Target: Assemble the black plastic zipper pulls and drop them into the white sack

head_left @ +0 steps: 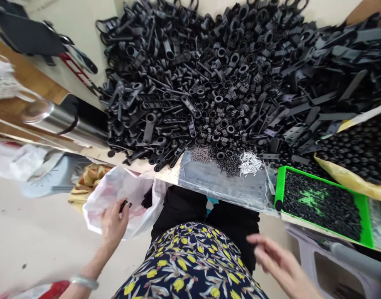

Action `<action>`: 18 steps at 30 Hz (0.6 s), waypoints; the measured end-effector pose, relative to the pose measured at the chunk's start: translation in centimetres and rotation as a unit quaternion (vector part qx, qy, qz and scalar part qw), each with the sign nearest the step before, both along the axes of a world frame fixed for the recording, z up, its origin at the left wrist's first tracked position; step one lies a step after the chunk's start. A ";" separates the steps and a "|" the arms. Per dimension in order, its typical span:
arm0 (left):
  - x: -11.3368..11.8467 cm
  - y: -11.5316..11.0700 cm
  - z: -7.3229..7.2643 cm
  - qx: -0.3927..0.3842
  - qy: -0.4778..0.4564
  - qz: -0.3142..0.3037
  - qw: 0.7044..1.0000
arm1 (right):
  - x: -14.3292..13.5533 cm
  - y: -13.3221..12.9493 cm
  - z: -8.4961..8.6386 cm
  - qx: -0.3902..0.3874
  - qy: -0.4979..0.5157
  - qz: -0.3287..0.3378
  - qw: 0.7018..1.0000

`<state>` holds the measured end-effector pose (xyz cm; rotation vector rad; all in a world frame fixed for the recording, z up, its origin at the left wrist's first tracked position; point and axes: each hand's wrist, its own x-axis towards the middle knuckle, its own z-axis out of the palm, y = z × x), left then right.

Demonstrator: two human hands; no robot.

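Observation:
My left hand (114,220) is over a white plastic bag (98,195) at the lower left, its thumb and fingers closed on a small black part (124,205). More black pieces (147,198) lie inside the bag. My right hand (273,257) hangs at the lower right beside my lap, slightly blurred, with its fingers apart and nothing in it. Heaped black plastic parts (178,83) cover the table. At the table's front edge, small brown screws (201,153), dark pieces (230,164) and silver screws (250,162) sit by a grey mat (221,185).
A green tray (367,226) of small black pieces stands at the right front. A steel flask (62,118) lies at the left, with red-handled pliers (74,68) behind it. Purple-grey plastic furniture (330,257) stands below right.

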<state>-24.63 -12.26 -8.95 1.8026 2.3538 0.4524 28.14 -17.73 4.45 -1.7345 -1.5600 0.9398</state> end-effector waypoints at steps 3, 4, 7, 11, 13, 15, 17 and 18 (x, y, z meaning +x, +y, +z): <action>0.9 0.0 -1.2 0.018 0.021 0.012 1.000 | -1.5 7.4 -0.1 0.021 -0.028 0.097 0.995; 1.6 0.4 -1.1 0.035 0.022 0.019 0.999 | -2.1 10.1 0.1 0.063 -0.051 0.103 0.991; 4.7 2.0 0.6 0.113 0.011 -0.023 0.993 | -4.6 16.9 0.3 0.191 -0.114 0.129 0.966; 10.4 6.0 5.6 0.251 0.034 -0.186 0.949 | -8.5 22.0 -1.2 0.264 -0.216 0.192 0.920; 12.9 8.9 8.1 0.304 0.064 -0.263 0.913 | -10.0 23.1 -2.0 0.275 -0.252 0.188 0.909; 14.7 12.0 9.8 0.314 0.078 -0.298 0.898 | -10.7 23.7 -2.5 0.277 -0.263 0.166 0.909; 15.7 14.9 10.6 0.280 0.074 -0.326 0.900 | -10.6 23.7 -2.5 0.274 -0.243 0.139 0.920; 15.9 16.1 10.8 0.259 0.072 -0.340 0.901 | -10.3 23.5 -2.4 0.271 -0.228 0.128 0.926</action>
